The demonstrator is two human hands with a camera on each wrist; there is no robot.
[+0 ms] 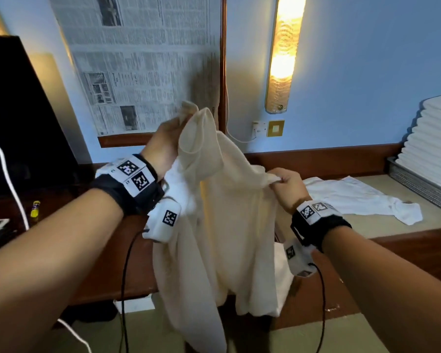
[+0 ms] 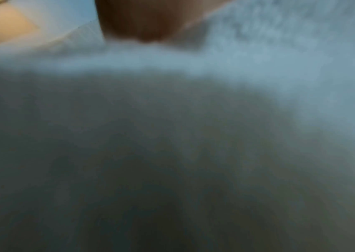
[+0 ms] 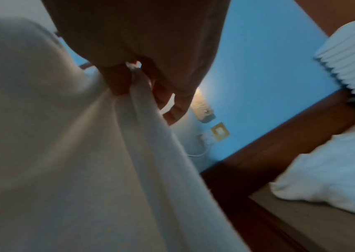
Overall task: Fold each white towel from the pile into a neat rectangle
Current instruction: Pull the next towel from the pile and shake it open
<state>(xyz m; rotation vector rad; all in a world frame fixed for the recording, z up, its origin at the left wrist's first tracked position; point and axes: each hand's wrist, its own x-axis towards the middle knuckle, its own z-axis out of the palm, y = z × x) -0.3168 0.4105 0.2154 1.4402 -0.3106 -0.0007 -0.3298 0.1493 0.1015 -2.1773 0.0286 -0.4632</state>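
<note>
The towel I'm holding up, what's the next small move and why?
Probably draw the hands apart and level them. The left hand grips one bunched corner high, the right hand pinches an edge lower, so the towel hangs twisted and slack, not yet spread for folding.

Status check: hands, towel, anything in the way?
Left hand grips towel high; right hand pinches its edge lower. Towel hangs unfolded over desk edge. Another towel lies crumpled to the right. Nothing blocking.
</note>
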